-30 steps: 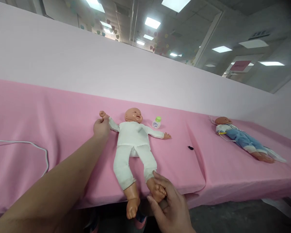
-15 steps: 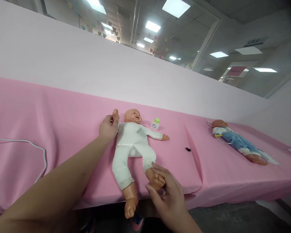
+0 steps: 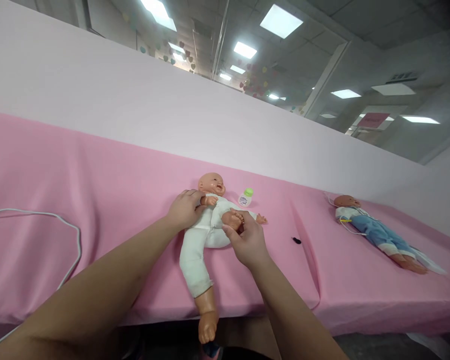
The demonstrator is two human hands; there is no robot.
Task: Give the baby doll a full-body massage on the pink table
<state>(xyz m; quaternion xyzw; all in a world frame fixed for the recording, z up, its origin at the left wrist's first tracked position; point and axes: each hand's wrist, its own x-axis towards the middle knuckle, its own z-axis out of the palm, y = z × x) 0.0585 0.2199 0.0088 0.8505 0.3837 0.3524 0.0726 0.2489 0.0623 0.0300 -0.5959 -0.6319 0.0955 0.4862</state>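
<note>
A baby doll (image 3: pixel 200 255) with a white cloth body lies on its back on the pink-covered table, head toward the wall. My left hand (image 3: pixel 185 209) is closed around one of its arms, which is folded across the chest. The doll's small hand shows past my fingers. My right hand (image 3: pixel 250 240) grips the doll's foot (image 3: pixel 232 219), and that leg is bent up over the belly. The doll's other leg stretches out straight, its foot past the table edge. Beside the doll's head stands a small bottle (image 3: pixel 245 198) with a green cap.
A second doll (image 3: pixel 378 232) in blue trousers lies farther right on the pink cover (image 3: pixel 127 175). A small black object (image 3: pixel 296 240) rests near a fold in the cloth. At left runs a white cable (image 3: pixel 77 235). A white wall (image 3: pixel 135 100) rises behind.
My left hand has brought the doll's arm down from beside its head onto the chest. My right hand has pushed the doll's foot up from the table edge to the belly.
</note>
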